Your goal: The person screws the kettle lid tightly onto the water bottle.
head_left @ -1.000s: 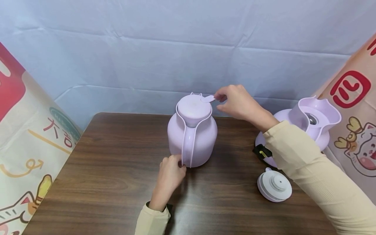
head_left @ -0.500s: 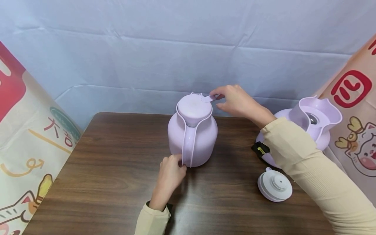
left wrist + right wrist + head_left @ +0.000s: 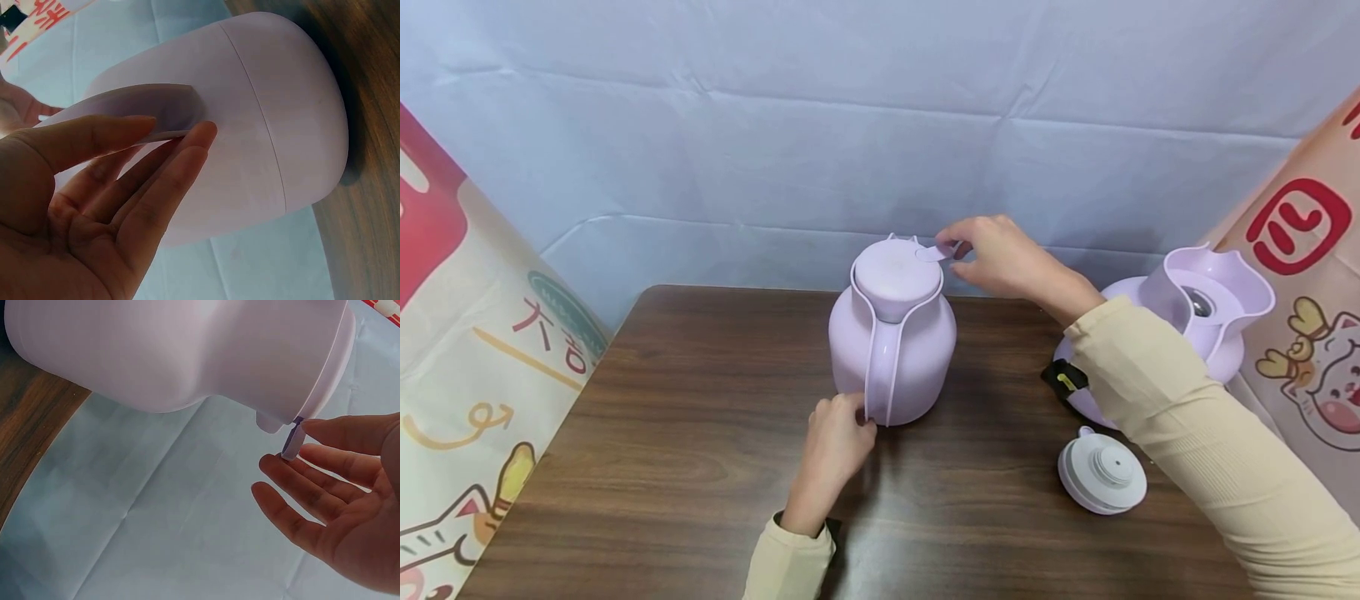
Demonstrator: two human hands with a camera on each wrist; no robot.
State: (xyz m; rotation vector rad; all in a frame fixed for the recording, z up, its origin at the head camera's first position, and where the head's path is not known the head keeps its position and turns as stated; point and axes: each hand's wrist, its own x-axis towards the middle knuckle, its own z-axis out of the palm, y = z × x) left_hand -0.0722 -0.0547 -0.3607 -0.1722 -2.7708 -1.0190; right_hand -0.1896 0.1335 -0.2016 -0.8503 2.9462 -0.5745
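A lilac vacuum jug (image 3: pixel 921 358) stands upright at the table's back edge, its handle (image 3: pixel 882 375) facing me. My left hand (image 3: pixel 835 442) pinches the lower end of that handle between thumb and fingers; the left wrist view shows the thumb (image 3: pixel 119 128) on one edge. On top, a round lid (image 3: pixel 895 275) sits in the jug's mouth, with a flat tab (image 3: pixel 934 253) sticking out to the right. My right hand (image 3: pixel 1003 258) pinches this tab, and in the right wrist view the tab (image 3: pixel 292 445) lies between thumb and fingers beyond the rim.
To the right, partly behind my right sleeve, is a second lilac jug (image 3: pixel 1213 283) with its mouth uncovered. A loose lid (image 3: pixel 1103 473) lies underside up on the wooden table (image 3: pixel 700 467) in front of it. A pale blue cloth (image 3: pixel 775 150) hangs behind.
My right fingers have shifted slightly left, farther over the lid's tab. The left hand and the jug stay in place.
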